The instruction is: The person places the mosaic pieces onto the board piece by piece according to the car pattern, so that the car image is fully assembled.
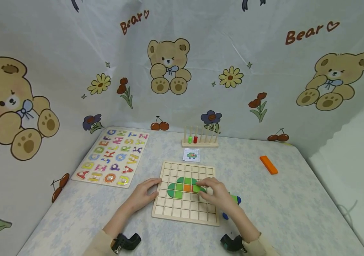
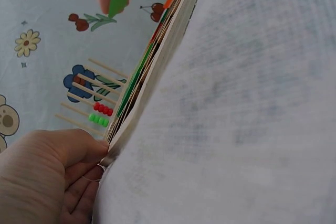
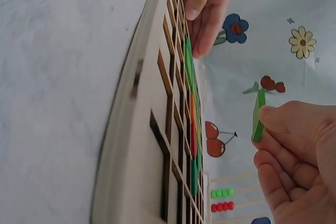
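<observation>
A wooden grid board (image 1: pixel 185 213) lies on the table with green, orange and red tiles set in its middle cells. My right hand (image 1: pixel 215 193) pinches a light green square tile (image 3: pixel 259 115) between thumb and fingertips, above the board's right half; in the right wrist view the tile is apart from the board. My left hand (image 1: pixel 142 195) rests at the board's left edge, thumb and fingers against the rim. The left wrist view shows this left hand (image 2: pixel 58 166) at the board's edge (image 2: pixel 142 95).
Behind the board lie a small pattern card (image 1: pixel 191 155) and a pegged bead counter (image 1: pixel 200 144). An alphabet puzzle board (image 1: pixel 110 156) is at left, an orange block (image 1: pixel 268 165) at right. Blue and green pieces (image 1: pixel 235 199) sit partly hidden beside my right forearm.
</observation>
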`<state>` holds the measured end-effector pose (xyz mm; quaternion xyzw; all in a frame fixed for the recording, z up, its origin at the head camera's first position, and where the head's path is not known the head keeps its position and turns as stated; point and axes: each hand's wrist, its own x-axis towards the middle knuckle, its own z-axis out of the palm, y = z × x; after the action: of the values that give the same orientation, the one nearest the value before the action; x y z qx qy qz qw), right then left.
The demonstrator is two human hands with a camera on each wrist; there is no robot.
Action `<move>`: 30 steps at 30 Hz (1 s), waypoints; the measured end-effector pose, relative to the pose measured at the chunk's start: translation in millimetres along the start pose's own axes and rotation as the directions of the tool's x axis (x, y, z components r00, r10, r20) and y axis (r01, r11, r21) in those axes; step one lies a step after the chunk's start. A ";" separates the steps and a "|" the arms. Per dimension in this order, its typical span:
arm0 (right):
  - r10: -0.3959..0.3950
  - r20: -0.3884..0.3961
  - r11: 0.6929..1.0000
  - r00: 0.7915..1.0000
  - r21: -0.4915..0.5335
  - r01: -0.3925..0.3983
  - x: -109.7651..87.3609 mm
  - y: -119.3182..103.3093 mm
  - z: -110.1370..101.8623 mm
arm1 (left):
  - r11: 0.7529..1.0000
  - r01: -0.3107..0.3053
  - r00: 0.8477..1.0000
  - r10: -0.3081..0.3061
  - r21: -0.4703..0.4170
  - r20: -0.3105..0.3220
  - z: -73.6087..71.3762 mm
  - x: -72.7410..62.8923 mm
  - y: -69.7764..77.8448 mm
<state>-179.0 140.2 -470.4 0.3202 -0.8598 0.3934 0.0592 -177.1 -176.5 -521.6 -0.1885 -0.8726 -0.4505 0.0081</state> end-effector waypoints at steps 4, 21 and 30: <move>-0.034 0.008 0.999 0.999 0.002 0.033 5.5 -1.1 10.5 | 1.000 0.001 1.000 -0.001 0.005 0.001 -0.7 0.3 0.5; -0.008 -0.001 0.999 1.000 -0.036 0.008 7.6 -3.4 41.1 | 1.000 0.021 1.000 -0.021 0.002 -0.010 0.1 0.9 3.6; -0.024 0.015 0.996 1.000 -0.089 0.025 5.0 -0.2 46.8 | 1.000 0.025 1.000 -0.025 0.012 -0.014 1.5 0.6 3.0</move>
<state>-175.8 104.1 -500.5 0.3304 -0.8729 0.3517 0.0724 -176.4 -173.5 -520.0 -0.1745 -0.8775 -0.4465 0.0099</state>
